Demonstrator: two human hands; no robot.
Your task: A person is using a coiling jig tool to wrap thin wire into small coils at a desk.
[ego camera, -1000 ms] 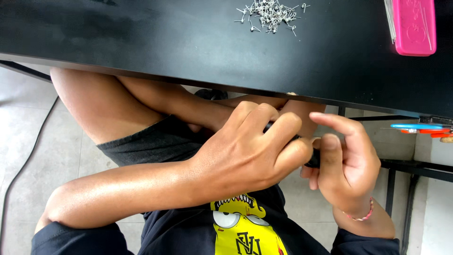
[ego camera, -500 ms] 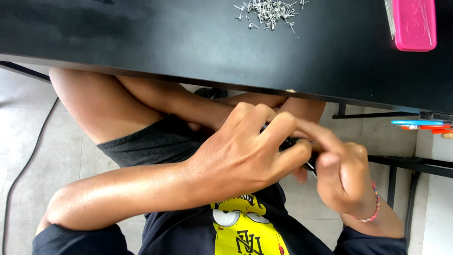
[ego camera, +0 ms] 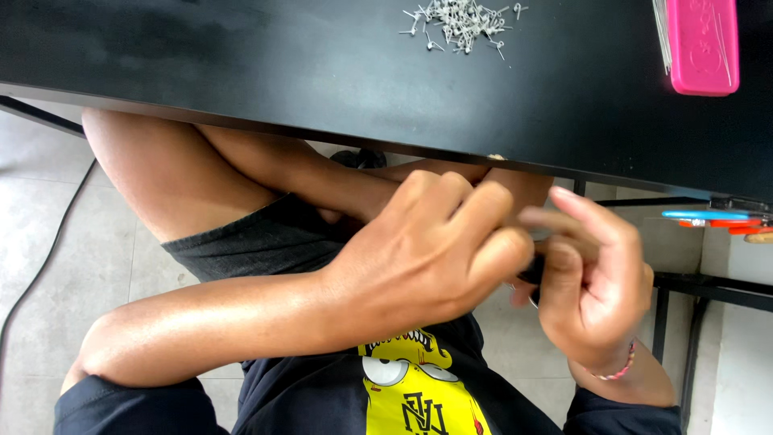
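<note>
My left hand is curled shut over a small dark object held above my lap, just below the black table's front edge. My right hand meets it from the right, thumb and fingers pinching at the same dark object, with the index finger raised. Most of the object is hidden by my fingers. A pile of small silver pins lies on the table's far side.
A pink case rests on the table at the top right. Blue and orange handled tools stick out at the right edge. A black metal frame stands right of my knees. A cable runs over the tiled floor at left.
My right hand has shifted, the index finger lifting and the fingers reworking their grip on the dark object. My left hand has stayed in place.
</note>
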